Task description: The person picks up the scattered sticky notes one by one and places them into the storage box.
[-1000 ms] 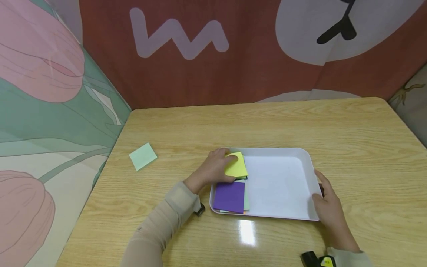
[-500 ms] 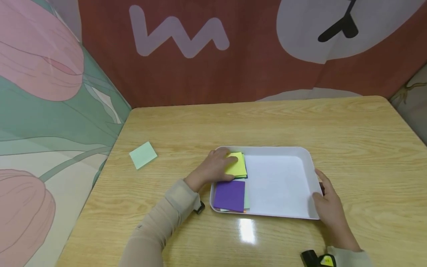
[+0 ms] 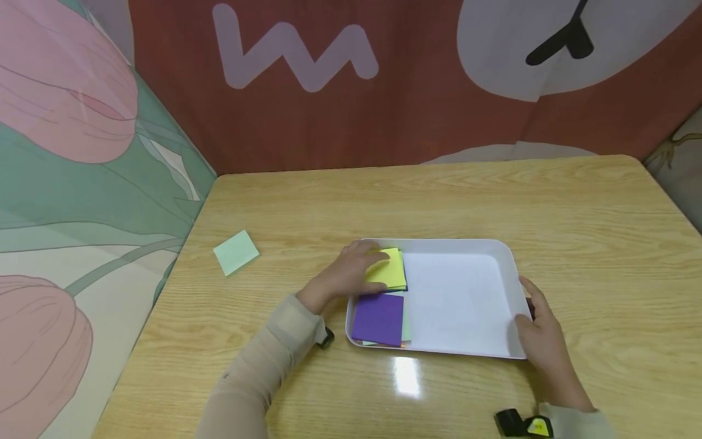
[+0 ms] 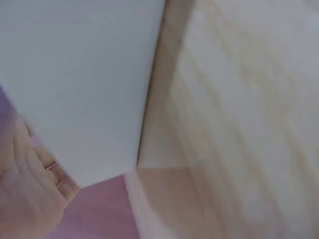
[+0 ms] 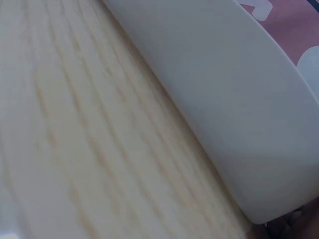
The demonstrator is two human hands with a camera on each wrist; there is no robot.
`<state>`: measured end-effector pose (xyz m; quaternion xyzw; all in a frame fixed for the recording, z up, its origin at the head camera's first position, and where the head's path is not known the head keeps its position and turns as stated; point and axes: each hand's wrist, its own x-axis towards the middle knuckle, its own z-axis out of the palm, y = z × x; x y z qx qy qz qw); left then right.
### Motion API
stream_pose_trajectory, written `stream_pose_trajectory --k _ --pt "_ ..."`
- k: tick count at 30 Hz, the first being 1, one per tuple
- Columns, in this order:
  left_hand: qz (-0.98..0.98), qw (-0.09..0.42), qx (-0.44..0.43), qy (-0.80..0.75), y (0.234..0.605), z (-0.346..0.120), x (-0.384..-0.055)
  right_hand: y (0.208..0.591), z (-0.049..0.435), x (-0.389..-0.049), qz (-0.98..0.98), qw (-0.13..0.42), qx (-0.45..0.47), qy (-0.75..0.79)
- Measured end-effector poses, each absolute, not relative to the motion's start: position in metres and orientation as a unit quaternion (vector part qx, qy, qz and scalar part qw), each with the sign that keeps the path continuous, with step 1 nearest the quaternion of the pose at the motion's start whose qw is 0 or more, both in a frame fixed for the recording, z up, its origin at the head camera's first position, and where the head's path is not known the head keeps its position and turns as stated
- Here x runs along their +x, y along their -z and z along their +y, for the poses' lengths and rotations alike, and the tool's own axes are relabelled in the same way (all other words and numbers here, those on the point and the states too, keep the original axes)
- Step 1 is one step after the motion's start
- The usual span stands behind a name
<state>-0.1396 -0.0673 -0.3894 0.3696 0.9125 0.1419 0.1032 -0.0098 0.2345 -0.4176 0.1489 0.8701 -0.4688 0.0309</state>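
My left hand [image 3: 351,268] reaches over the left rim of a white tray [image 3: 466,292]. Its thumb and forefinger lie spread on a stack of yellow sticky notes [image 3: 393,268] in the tray's far left corner; darker sheets peek out below the yellow. Purple sticky notes [image 3: 378,320] sit in the near left corner, atop pale green ones [image 3: 406,323]. With its thumb at the rim, my right hand [image 3: 543,338] grips the tray's right end. In the left wrist view, part of the left palm [image 4: 30,189] shows beside the tray's wall [image 4: 79,89]; the fingertips are hidden.
A pale green sticky note [image 3: 236,252] lies alone on the wooden table [image 3: 307,213], left of the tray. Wrist straps with black camera mounts [image 3: 510,422] are on both arms. A red printed cloth [image 3: 384,122] hangs behind the table.
My left hand has drawn slightly left over the yellow notes, which now lie a little straighter on their stack. The right hand keeps its grip on the tray.
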Motion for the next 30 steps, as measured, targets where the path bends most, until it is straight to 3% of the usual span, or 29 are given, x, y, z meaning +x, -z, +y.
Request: stream_pose_trajectory --k 10,30 --pt "0.931 0.033 0.28 -0.232 0.381 -0.102 -0.147 0.415 0.237 -0.009 0.873 0.034 0.15 0.462" --pt "0.949 0.017 0.079 -0.305 0.372 -0.166 -0.145 0.421 0.234 -0.009 0.872 0.041 0.156 0.461"
